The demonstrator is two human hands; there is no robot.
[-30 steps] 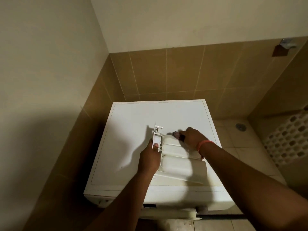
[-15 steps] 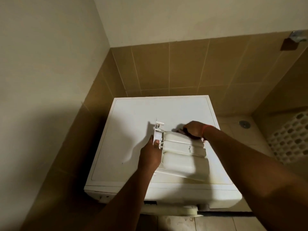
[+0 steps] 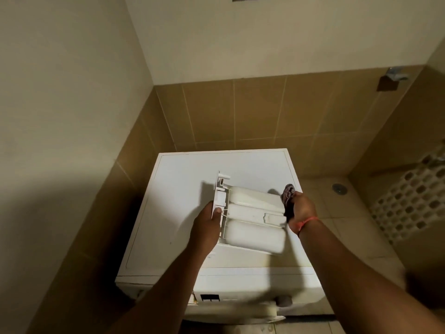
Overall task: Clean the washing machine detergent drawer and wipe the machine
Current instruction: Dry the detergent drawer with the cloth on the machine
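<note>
The white detergent drawer (image 3: 252,220) lies upside down, tilted, on top of the white washing machine (image 3: 183,179). My left hand (image 3: 207,227) grips the drawer's front panel at its left end, thumb on the edge. My right hand (image 3: 301,208) holds a dark patterned cloth (image 3: 288,194) against the drawer's right end. An orange band circles my right wrist.
The machine stands in a corner with tan tiled walls (image 3: 240,112) behind and to the left. To the right are a tiled floor with a drain (image 3: 339,188) and a white perforated basket (image 3: 414,201). A tap (image 3: 395,77) is on the far right wall.
My right hand with the cloth has slid from the drawer's far side round to its right end. The left hand keeps its grip on the front panel.
</note>
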